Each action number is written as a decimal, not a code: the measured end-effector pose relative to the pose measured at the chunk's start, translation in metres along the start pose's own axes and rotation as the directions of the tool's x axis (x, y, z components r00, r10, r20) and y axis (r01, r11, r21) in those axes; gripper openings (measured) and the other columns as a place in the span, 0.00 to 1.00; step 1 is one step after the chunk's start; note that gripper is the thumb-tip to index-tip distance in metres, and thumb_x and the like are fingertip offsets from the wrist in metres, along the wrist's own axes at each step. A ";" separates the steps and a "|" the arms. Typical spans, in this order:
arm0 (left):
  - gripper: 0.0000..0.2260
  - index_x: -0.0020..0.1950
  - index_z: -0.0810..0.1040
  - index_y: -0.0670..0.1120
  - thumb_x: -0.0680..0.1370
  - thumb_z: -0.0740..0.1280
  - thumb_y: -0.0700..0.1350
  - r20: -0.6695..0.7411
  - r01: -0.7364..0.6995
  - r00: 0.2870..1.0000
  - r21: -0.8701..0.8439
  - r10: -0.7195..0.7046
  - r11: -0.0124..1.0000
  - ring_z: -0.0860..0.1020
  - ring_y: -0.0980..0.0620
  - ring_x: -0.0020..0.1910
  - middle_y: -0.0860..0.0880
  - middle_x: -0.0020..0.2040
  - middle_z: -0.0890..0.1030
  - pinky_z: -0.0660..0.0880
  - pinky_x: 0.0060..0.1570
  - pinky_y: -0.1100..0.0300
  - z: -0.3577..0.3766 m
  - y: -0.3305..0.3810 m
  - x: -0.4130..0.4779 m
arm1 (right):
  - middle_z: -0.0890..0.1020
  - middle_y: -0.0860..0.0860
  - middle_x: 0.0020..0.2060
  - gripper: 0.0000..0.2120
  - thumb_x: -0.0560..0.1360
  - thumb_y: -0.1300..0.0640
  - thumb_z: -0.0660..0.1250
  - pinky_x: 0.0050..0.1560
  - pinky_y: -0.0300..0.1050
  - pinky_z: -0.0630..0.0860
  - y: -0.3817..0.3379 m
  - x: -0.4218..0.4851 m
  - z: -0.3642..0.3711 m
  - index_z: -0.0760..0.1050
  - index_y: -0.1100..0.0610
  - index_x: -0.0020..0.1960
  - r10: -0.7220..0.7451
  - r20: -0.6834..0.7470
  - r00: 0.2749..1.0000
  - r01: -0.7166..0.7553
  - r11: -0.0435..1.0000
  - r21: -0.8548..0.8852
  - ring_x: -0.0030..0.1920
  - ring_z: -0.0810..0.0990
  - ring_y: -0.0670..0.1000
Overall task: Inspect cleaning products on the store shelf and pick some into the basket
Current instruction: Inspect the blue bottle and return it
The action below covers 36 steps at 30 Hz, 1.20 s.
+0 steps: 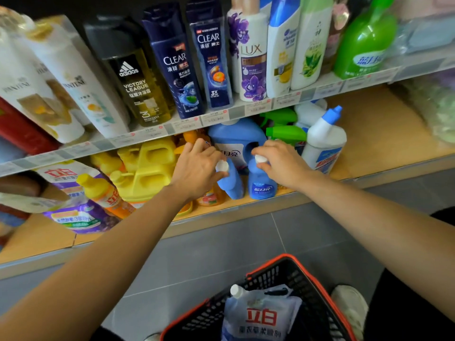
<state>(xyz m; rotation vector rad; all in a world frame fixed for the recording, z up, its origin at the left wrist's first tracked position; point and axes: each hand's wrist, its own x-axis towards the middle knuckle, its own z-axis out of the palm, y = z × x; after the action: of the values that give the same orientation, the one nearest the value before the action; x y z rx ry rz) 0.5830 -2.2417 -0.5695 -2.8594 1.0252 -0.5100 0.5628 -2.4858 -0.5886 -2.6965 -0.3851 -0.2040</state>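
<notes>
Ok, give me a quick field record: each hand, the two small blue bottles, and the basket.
left hand: grips the white cap of the tilted blue bottle
right hand: pinches the white cap of the upright blue bottle
bottles: side by side at the front of the lower shelf
basket: below the arms, holds one refill pouch

The price tags [214,116] on the upper shelf edge are too blurred to read. At 3 o'clock, pale packs [433,104] blur beyond telling. The left hand [197,166] hides the tilted blue bottle [232,183] at its neck and most of an orange bottle [211,196]. The right hand [280,161] partly covers the cap of the upright blue bottle [261,185]. At 6 o'clock the edge cuts off the basket [317,284] and its refill pouch [258,318].
</notes>
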 end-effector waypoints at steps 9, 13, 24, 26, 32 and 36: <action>0.22 0.51 0.83 0.50 0.76 0.63 0.67 0.014 0.134 0.990 0.186 -0.139 0.973 0.74 0.44 0.54 0.50 0.45 0.85 0.61 0.51 0.48 0.014 0.008 0.027 | 0.79 0.60 0.50 0.12 0.75 0.59 0.70 0.51 0.55 0.73 0.002 0.002 -0.001 0.78 0.61 0.57 0.031 -0.022 0.999 -0.031 0.999 -0.004 0.52 0.76 0.62; 0.19 0.69 0.75 0.57 0.80 0.63 0.60 0.146 0.035 0.988 0.037 -0.040 0.999 0.78 0.45 0.59 0.52 0.61 0.83 0.69 0.54 0.50 0.016 -0.004 0.034 | 0.80 0.59 0.48 0.10 0.75 0.58 0.72 0.49 0.54 0.73 0.002 0.002 -0.001 0.79 0.61 0.54 0.062 -0.051 0.997 -0.061 0.998 0.011 0.51 0.77 0.61; 0.19 0.63 0.80 0.54 0.80 0.62 0.62 0.091 0.111 0.989 0.111 -0.121 0.988 0.79 0.48 0.55 0.51 0.54 0.85 0.65 0.54 0.52 0.017 0.000 0.033 | 0.78 0.57 0.41 0.07 0.74 0.59 0.72 0.44 0.53 0.72 0.012 -0.001 -0.008 0.79 0.62 0.48 0.073 -0.049 0.996 -0.070 0.995 0.065 0.45 0.75 0.59; 0.21 0.62 0.80 0.54 0.79 0.60 0.65 0.088 0.129 0.986 0.113 -0.139 0.985 0.79 0.48 0.54 0.50 0.52 0.85 0.66 0.54 0.51 0.019 0.002 0.033 | 0.76 0.55 0.39 0.06 0.73 0.61 0.72 0.42 0.51 0.70 0.017 -0.002 -0.010 0.78 0.63 0.47 0.062 -0.063 0.996 -0.057 0.995 0.078 0.44 0.74 0.59; 0.20 0.62 0.80 0.53 0.80 0.61 0.64 0.086 0.123 0.988 0.091 -0.130 0.988 0.80 0.48 0.54 0.51 0.53 0.85 0.68 0.54 0.50 0.017 0.003 0.033 | 0.80 0.58 0.42 0.08 0.72 0.61 0.73 0.46 0.56 0.75 0.012 0.000 -0.003 0.80 0.63 0.49 0.030 -0.051 0.998 -0.023 0.991 0.129 0.45 0.76 0.59; 0.17 0.60 0.81 0.52 0.81 0.61 0.60 0.063 0.115 0.991 0.089 -0.121 0.989 0.80 0.47 0.53 0.50 0.53 0.85 0.69 0.52 0.50 0.016 0.006 0.031 | 0.85 0.53 0.49 0.22 0.69 0.56 0.78 0.51 0.49 0.80 0.009 0.006 -0.018 0.81 0.56 0.62 0.109 0.043 0.993 -0.117 0.942 0.315 0.44 0.82 0.50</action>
<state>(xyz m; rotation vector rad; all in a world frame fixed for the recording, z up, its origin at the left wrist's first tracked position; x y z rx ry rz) 0.6072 -2.2672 -0.5766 -2.8524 0.8074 -0.4483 0.5698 -2.4997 -0.5749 -2.3950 -0.2445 -0.0671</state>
